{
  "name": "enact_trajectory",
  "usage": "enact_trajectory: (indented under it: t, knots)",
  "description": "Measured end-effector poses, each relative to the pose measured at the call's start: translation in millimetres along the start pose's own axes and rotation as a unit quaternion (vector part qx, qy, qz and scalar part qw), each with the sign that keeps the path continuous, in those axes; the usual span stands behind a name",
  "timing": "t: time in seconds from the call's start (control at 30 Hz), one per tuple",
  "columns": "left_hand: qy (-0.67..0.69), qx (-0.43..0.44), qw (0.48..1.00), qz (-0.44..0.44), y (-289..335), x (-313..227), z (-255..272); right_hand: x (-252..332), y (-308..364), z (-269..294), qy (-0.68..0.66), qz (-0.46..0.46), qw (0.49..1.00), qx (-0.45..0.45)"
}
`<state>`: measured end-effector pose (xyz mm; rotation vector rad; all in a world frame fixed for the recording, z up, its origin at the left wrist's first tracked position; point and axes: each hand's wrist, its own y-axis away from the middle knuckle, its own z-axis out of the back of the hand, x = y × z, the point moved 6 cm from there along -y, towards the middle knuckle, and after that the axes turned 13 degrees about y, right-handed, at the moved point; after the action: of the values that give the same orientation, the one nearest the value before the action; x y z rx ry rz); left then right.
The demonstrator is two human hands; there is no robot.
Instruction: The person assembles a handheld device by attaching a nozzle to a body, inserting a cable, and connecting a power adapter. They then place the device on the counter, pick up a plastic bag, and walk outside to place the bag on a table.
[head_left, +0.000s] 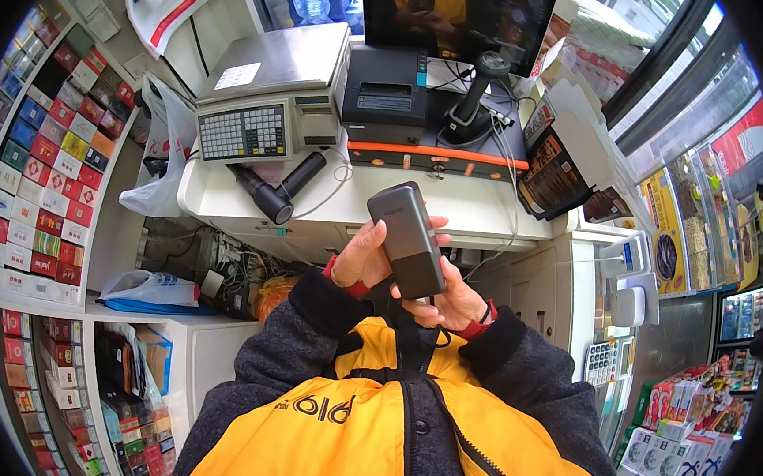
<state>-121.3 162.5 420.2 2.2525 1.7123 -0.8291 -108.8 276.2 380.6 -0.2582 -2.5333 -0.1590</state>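
Both hands hold a dark grey power bank (pixel 406 240) in front of my chest, over the near edge of the white counter. It is a long slab with rounded corners, tilted with its top end leaning left; its upper part looks smoother than its darker lower part. My left hand (pixel 359 256) grips its left side, thumb along the edge and some fingertips showing past the right side. My right hand (pixel 458 303) closes round the lower right end, with fingers curled beneath it.
A weighing scale (pixel 274 62), a receipt printer (pixel 384 105) and a stand-mounted barcode scanner (pixel 474 99) stand on the counter (pixel 384 198). A black handheld device (pixel 269 197) lies below the scale. Loose cables hang near the drawers. Left is a rack of small boxes (pixel 47 153); right, a calculator (pixel 603 364).
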Motion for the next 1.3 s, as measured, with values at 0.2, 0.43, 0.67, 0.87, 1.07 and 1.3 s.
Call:
enact_trajectory:
  t: [0.2, 0.43, 0.67, 0.87, 1.07, 1.3]
  knots:
    - [0.019, -0.138, 0.987, -0.075, 4.4, -2.3, 12.0, 17.5, 2.9, 2.3, 0.269, 0.056, 0.943, -0.189]
    - [0.09, -0.272, 0.939, -0.19, 12.4, 9.4, 34.8, 41.1, 8.4, -32.1, 0.69, 0.207, 0.564, -0.403]
    - [0.147, -0.171, 0.946, -0.234, 11.2, -15.0, 29.3, 22.6, 8.3, -17.0, 0.417, 0.137, 0.854, -0.28]
    - [0.212, -0.167, 0.935, -0.233, 15.5, -24.0, 30.7, 22.4, 7.2, -10.3, 0.377, 0.082, 0.89, -0.243]
    - [0.2, -0.172, 0.928, -0.263, 18.3, -25.2, 32.5, 22.9, 2.7, -13.4, 0.418, 0.083, 0.863, -0.271]
    - [0.254, -0.252, 0.925, -0.131, 24.8, -7.3, 44.0, 24.1, 8.5, -15.7, 0.515, 0.176, 0.755, -0.366]
